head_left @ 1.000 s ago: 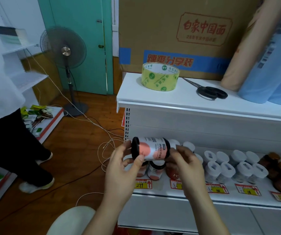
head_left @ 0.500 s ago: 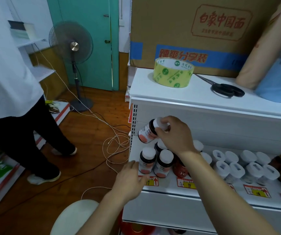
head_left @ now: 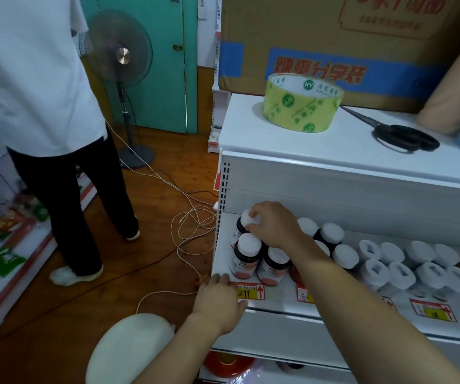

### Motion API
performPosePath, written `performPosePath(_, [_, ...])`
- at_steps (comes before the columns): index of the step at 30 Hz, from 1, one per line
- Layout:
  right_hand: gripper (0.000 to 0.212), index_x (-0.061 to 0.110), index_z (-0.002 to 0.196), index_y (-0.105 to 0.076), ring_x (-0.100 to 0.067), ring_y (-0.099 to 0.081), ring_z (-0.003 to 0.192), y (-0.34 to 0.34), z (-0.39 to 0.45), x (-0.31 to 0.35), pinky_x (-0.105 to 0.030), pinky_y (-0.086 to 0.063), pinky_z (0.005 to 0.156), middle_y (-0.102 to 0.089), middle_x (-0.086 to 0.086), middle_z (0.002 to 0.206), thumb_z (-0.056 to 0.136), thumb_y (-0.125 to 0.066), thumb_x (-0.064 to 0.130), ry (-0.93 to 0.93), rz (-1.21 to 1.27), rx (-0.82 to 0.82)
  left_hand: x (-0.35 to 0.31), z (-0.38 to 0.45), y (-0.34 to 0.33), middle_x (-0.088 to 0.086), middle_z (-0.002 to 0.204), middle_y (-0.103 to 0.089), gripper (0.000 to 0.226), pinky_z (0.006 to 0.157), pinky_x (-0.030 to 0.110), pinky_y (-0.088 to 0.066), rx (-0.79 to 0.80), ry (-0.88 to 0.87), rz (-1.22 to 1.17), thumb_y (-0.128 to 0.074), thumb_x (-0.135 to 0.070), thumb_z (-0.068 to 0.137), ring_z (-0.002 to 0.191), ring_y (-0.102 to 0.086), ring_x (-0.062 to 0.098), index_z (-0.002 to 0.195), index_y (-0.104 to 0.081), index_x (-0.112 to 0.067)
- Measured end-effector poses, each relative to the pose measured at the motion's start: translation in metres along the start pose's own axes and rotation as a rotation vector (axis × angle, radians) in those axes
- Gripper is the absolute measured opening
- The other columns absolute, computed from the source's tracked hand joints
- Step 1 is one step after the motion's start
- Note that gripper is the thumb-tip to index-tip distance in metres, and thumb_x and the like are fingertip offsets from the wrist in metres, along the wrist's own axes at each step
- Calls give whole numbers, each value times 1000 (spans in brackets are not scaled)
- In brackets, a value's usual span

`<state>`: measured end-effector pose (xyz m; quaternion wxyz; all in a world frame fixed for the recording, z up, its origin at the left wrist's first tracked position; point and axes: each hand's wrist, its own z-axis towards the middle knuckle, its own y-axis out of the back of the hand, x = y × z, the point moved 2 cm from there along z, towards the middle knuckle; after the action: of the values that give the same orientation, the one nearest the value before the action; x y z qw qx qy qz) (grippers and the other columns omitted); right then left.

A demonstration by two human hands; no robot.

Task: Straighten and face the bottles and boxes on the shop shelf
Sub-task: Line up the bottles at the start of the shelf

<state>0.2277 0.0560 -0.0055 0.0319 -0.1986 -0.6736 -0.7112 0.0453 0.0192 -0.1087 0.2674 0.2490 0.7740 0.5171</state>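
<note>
Keep right hand (head_left: 271, 225) clamped on the cap of the back bottle (head_left: 240, 227), set upright at shelf (head_left: 284, 299) left corner, label forward; left hand (head_left: 219, 296) flat on front edge.

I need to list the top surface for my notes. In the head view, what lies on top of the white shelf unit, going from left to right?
Roll of yellow-green packing tape → black scissors → tan roll at the right edge, with the big cardboard box standing behind them.

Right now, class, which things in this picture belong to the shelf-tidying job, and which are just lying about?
Part of the job:
- dark bottle gripped by the right hand
- front dark bottles
- white-capped jars
- shelf, where the left hand rests
- price tags

Lying about:
- tape roll
- scissors
- cardboard box
- fan
- cables
</note>
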Motion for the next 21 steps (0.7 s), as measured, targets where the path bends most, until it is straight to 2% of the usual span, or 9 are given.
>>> performPosePath(13, [35, 17, 121, -66, -25, -52, 121, -3, 9, -4, -39, -46, 99, -63, -5, 126, 91, -69, 34, 31, 18, 71, 0, 2, 3, 7, 134, -51, 49, 104, 44, -43, -19, 7, -18, -40, -49, 101, 129, -43, 27, 129, -59, -13])
performPosePath(21, [33, 14, 128, -65, -25, -53, 125, -2, 4, -8, -40, -44, 104, -60, -6, 134, 97, -58, 24, 69, 56, 78, 0, 3, 1, 6, 134, -51, 47, 103, 44, -44, -42, 11, -38, -41, -48, 101, 130, -44, 26, 128, -60, -14])
